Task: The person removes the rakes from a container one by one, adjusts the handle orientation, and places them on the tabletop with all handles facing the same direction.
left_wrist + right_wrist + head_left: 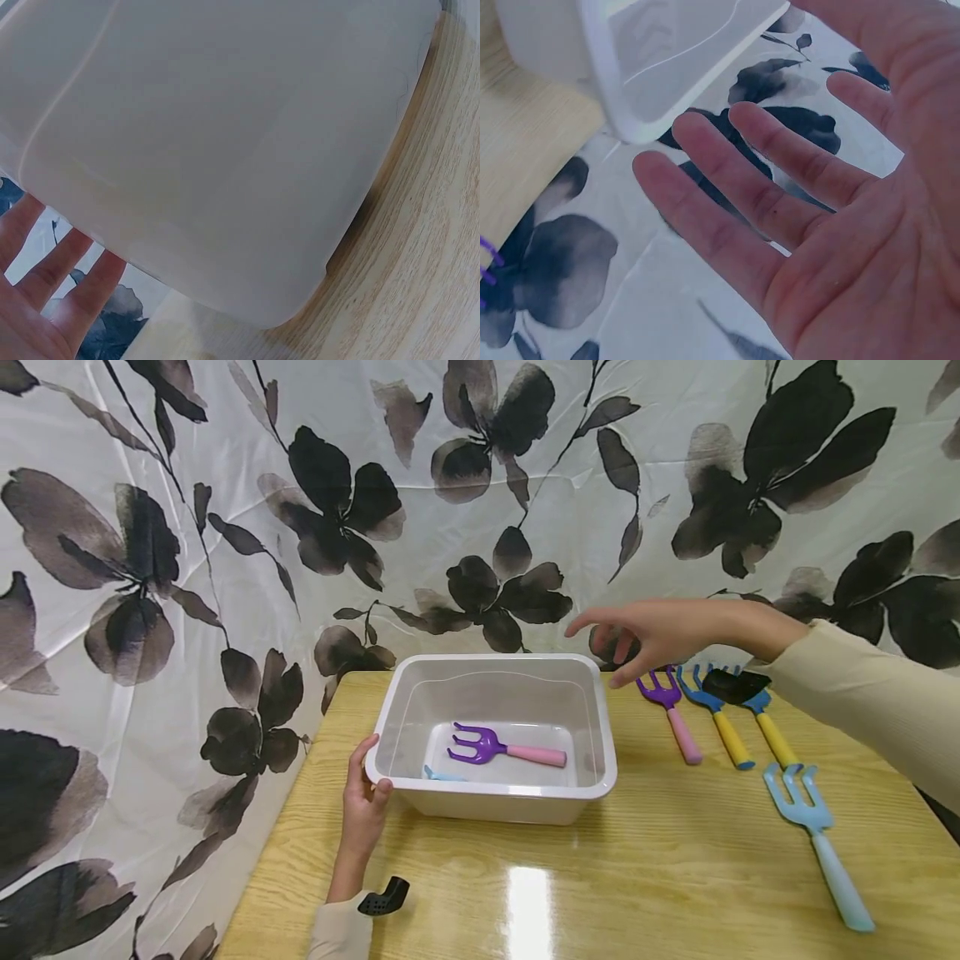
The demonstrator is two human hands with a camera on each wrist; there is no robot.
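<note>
At its left front corner, my left hand holds the rim of a white plastic tub, thumb in front and fingers along the side. The left wrist view shows its fingers by the tub's pale wall. Inside the tub lie a purple hand fork with a pink handle and a light blue piece, mostly hidden by the front wall. Beyond the tub's right back corner, my right hand hovers with nothing in it; its fingers are extended and spread in the right wrist view.
Right of the tub lie another purple and pink hand fork, two blue forks with yellow handles, and a light blue fork nearer the front. A flowered cloth hangs behind the wooden table.
</note>
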